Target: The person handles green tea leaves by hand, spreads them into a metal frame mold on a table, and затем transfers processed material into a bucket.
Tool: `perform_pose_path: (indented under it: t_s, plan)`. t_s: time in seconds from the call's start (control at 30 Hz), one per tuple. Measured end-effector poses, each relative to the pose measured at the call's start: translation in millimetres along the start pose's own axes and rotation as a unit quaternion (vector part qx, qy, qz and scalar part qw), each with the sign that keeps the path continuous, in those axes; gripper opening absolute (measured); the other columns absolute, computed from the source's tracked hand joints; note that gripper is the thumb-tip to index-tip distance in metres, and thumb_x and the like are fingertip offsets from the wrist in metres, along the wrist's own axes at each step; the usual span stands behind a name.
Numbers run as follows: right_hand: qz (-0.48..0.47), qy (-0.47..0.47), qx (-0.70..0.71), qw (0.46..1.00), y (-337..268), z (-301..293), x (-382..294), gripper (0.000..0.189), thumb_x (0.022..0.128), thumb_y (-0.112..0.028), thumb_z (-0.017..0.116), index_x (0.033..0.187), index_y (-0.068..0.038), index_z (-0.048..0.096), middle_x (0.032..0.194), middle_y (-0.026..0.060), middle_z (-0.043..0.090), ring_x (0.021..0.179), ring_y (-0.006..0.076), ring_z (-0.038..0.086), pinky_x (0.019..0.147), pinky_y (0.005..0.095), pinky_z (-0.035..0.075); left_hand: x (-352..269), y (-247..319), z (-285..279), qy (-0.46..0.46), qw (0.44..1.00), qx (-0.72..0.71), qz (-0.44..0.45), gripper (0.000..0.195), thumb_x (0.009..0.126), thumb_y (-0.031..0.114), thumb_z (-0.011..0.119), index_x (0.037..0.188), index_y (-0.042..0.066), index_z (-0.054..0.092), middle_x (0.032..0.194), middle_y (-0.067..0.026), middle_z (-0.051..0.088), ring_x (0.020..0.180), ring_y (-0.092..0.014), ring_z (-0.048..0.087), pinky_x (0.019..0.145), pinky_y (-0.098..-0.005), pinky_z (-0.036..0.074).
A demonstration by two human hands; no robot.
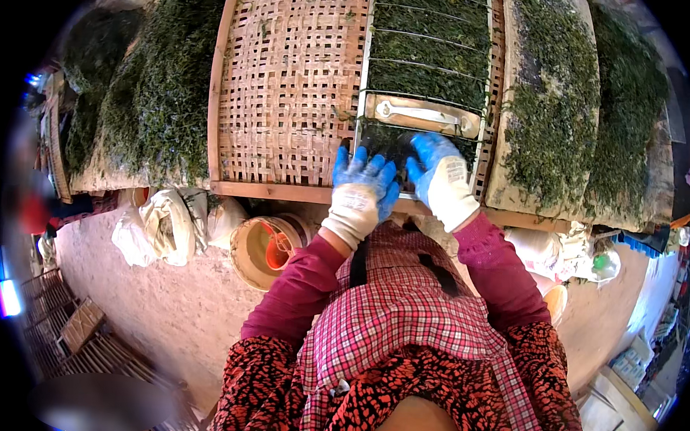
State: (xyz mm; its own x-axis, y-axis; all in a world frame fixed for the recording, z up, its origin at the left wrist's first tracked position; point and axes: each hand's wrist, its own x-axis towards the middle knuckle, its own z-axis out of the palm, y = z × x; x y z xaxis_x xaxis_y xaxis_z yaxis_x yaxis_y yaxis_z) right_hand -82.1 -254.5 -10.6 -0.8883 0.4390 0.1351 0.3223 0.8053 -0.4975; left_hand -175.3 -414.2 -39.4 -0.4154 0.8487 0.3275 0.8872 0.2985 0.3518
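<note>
A wood-framed woven bamboo tray (290, 92) lies before me, with a narrow metal-edged frame (364, 60) on its right part. Dark green plant material (427, 51) fills this frame under thin crossbars. Across it lies a wooden board with a white handle (423, 115). My left hand (360, 187), in a white glove with blue fingers, rests at the frame's near left corner, fingers spread. My right hand (442, 173), gloved alike, is over the dark material just below the board, fingers partly bent. Whether either hand pinches any of the material is hidden.
Heaps of green plant material lie left (174, 92) and on boards at the right (552, 109). Below the table edge stand white sacks (168, 225), a bucket (242, 257) with a red vessel (277, 251) inside, and plastic bags (605, 264). Slatted racks (119, 356) are at lower left.
</note>
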Motion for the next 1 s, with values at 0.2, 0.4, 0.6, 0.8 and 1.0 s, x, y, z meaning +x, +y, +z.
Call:
perform_pose_path:
  t_s: [0.2,0.4,0.6,0.8,1.0]
  plan:
    - [0.024,0.015,-0.082,0.996,32,2,-1,0.019,0.083,-0.019,0.067,0.098,-0.006,0.065,0.094,0.0179,0.066,0.085,0.036,0.064,0.073,0.0477,0.052,10,-15,1,-0.096,0.987,0.084,-0.099,0.044,0.088,0.041,0.057,0.123,0.015,0.066,0.13,-0.0089,0.062,0.133,-0.042,0.042,0.117,-0.0578,0.017]
    - [-0.026,0.101,-0.155,0.982,4,-30,45,0.035,0.085,-0.029,0.069,0.115,-0.012,0.066,0.105,0.0191,0.067,0.097,0.0381,0.064,0.079,0.0471,0.052,26,-15,-14,-0.015,0.996,0.023,-0.085,0.032,0.085,0.035,0.061,0.108,0.015,0.073,0.12,-0.0058,0.068,0.131,-0.031,0.048,0.116,-0.0557,0.021]
    - [0.048,-0.084,-0.079,0.992,4,-53,34,0.027,0.093,-0.036,0.06,0.093,-0.01,0.068,0.076,0.0113,0.066,0.07,0.0312,0.065,0.066,0.0439,0.052,-5,-35,-40,0.051,0.985,0.034,-0.161,0.022,0.087,0.027,0.059,0.097,0.015,0.075,0.118,0.0008,0.07,0.127,-0.023,0.054,0.116,-0.0485,0.026]
    - [0.081,-0.083,-0.097,0.988,7,-14,24,0.04,0.095,-0.044,0.054,0.085,-0.009,0.068,0.078,0.0178,0.065,0.072,0.0398,0.064,0.067,0.0487,0.05,-14,-28,-47,0.064,0.987,-0.021,-0.145,0.02,0.083,0.02,0.062,0.097,0.01,0.073,0.117,-0.0052,0.07,0.123,-0.028,0.056,0.111,-0.0495,0.03]
    - [0.033,0.104,0.045,0.993,40,-57,4,0.03,0.087,-0.026,0.066,0.108,-0.005,0.066,0.105,0.021,0.065,0.097,0.042,0.061,0.084,0.047,0.051,32,-3,-48,0.081,0.995,-0.051,-0.043,0.022,0.084,0.016,0.057,0.1,0.007,0.07,0.111,-0.0099,0.069,0.114,-0.034,0.059,0.107,-0.05,0.034]
